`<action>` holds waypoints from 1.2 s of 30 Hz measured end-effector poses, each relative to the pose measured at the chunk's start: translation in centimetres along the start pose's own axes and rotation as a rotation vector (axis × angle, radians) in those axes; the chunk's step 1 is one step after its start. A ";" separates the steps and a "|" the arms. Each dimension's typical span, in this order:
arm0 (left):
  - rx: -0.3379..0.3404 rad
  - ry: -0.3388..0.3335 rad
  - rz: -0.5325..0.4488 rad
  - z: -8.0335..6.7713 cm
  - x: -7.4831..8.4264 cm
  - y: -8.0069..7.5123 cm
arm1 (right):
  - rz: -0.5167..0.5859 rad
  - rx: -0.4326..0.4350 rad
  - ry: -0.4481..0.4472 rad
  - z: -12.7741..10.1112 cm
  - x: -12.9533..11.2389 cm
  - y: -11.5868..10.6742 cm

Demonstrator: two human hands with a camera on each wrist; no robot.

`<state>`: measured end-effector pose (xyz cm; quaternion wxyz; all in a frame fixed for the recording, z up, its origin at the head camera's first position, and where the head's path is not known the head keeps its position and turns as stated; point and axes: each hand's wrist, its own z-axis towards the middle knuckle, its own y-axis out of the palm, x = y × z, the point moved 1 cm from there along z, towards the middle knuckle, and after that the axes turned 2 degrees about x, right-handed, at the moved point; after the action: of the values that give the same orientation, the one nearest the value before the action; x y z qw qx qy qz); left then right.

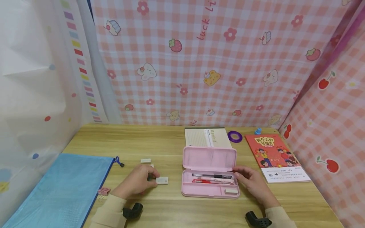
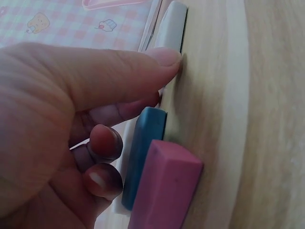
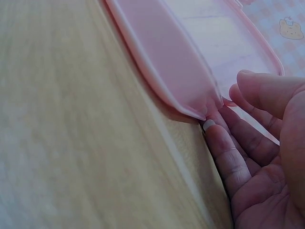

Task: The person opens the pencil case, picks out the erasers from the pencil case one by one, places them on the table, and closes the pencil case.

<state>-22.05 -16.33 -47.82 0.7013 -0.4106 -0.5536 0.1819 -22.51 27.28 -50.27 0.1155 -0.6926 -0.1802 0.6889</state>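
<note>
My left hand point(image 1: 137, 180) has its thumb and index finger at the left end of a white eraser point(image 1: 162, 180) lying on the table. Beneath its other fingers, a blue eraser point(image 2: 144, 157) and a pink eraser point(image 2: 167, 186) show in the left wrist view; the head view mostly hides them. A pink pencil case point(image 1: 201, 190) stands with its lid raised, holding several pens point(image 1: 212, 178) and another white eraser point(image 1: 231, 191) in a small compartment. Fingertips of my right hand point(image 1: 253, 183) touch the case's right side, while the thumb stays apart from it.
Behind the left hand lies a pale eraser point(image 1: 145, 161). A blue mesh pouch point(image 1: 62, 186) and pink binder clip point(image 1: 104, 191) are at left. Beyond the case are a notebook point(image 1: 199, 136) and purple tape ring point(image 1: 235, 136). A red book point(image 1: 275, 155) and blue object point(image 1: 258, 131) are right.
</note>
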 end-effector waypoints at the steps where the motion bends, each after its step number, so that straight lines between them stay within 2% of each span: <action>1: 0.000 0.001 0.005 0.0 0.0 0.0 | 0.003 0.001 0.001 0.0 0.0 0.0; 4: 0.016 0.013 0.036 0.0 0.1 -0.1 | -0.001 0.001 0.003 0.0 0.1 0.0; 7: 0.040 0.039 0.059 0.0 0.9 -0.2 | -0.010 0.003 0.005 0.0 0.0 0.0; 10: 0.048 0.084 0.043 0.0 2.8 -0.3 | -0.018 0.003 -0.002 0.0 -0.1 0.0; 14: 0.040 0.189 -0.008 0.4 6.2 0.5 | -0.009 0.004 -0.019 0.0 -0.2 0.1; 17: 0.022 0.257 -0.035 1.1 8.6 1.8 | -0.001 0.004 -0.027 0.1 -0.2 0.0; 22: 0.011 0.313 -0.025 2.5 11.5 4.4 | 0.015 0.001 -0.033 0.2 0.0 0.0; 30: 0.025 0.371 0.038 4.9 14.6 9.1 | 0.021 0.008 -0.033 0.2 0.0 0.0; 36: 0.023 0.416 0.090 6.6 16.1 11.9 | 0.024 0.010 -0.023 0.1 0.1 0.1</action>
<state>-20.65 4.67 -46.60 0.7964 -0.4554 -0.3759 0.1307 -22.60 27.19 -50.41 0.1085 -0.6862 -0.1698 0.6990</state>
